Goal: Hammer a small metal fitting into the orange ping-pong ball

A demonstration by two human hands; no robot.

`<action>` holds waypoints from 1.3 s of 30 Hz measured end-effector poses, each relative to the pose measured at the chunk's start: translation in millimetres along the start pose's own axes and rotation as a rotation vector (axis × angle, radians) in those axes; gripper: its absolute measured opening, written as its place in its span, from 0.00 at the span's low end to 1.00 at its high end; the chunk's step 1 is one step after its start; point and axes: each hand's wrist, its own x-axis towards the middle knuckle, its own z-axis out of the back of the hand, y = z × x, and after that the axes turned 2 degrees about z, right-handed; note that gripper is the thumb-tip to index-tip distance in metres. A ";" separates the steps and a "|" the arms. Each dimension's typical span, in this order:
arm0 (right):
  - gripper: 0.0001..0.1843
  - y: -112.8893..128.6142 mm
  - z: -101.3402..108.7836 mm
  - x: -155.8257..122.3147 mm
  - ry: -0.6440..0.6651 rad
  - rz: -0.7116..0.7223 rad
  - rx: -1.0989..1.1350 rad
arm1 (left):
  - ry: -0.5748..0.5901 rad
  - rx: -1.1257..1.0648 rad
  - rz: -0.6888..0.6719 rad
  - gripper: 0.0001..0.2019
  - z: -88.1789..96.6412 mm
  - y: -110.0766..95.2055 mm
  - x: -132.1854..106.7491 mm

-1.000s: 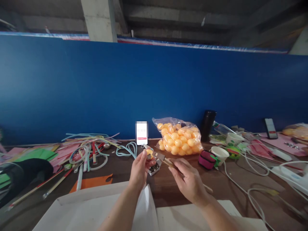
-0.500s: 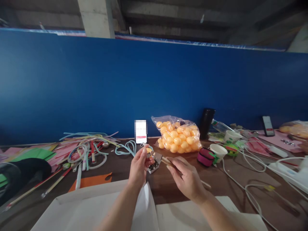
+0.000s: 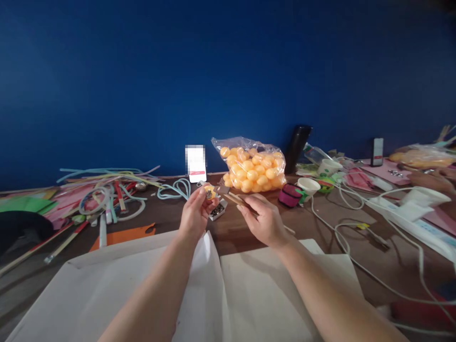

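Note:
My left hand [image 3: 195,211] is closed, pinching a small yellow piece [image 3: 211,191] with dark, shiny spots on it. Between the fingers of my right hand [image 3: 264,218] is a light brown wooden stick [image 3: 235,198] pointing left toward that piece. A small greyish-brown flat bit [image 3: 222,189] shows near the stick's tip; whether they are joined I cannot tell. Just below and between my hands stands a small white box [image 3: 220,212] of tiny shiny metal bits, partly hidden by my left fingers.
Behind my hands lies a clear bag of orange balls [image 3: 251,166]. A lit phone [image 3: 197,164] leans on the blue partition [image 3: 142,85]. Tubes and coloured paper clutter the left; paper cups [image 3: 308,186] and white cables [image 3: 342,237] the right. Another person's hand [image 3: 432,180] is at far right.
The view has tilted down, so the table things sit higher in the picture. Both hands keep their hold, and the yellow piece shows more fully.

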 end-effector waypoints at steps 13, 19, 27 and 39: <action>0.15 -0.3 -0.1 -2.2 0.035 0.046 -0.049 | -0.032 0.060 -0.021 0.16 -1.6 3.6 -1.1; 0.15 -1.4 -0.3 -2.6 0.023 0.043 -0.058 | -0.054 0.089 -0.013 0.18 -1.7 3.4 -1.4; 0.15 1.4 0.0 -2.4 0.051 0.028 -0.074 | -0.084 0.118 -0.022 0.18 -2.3 4.4 -1.3; 0.15 -0.2 -0.5 -2.5 0.043 0.026 -0.065 | -0.120 0.134 -0.022 0.19 -0.7 5.5 -0.2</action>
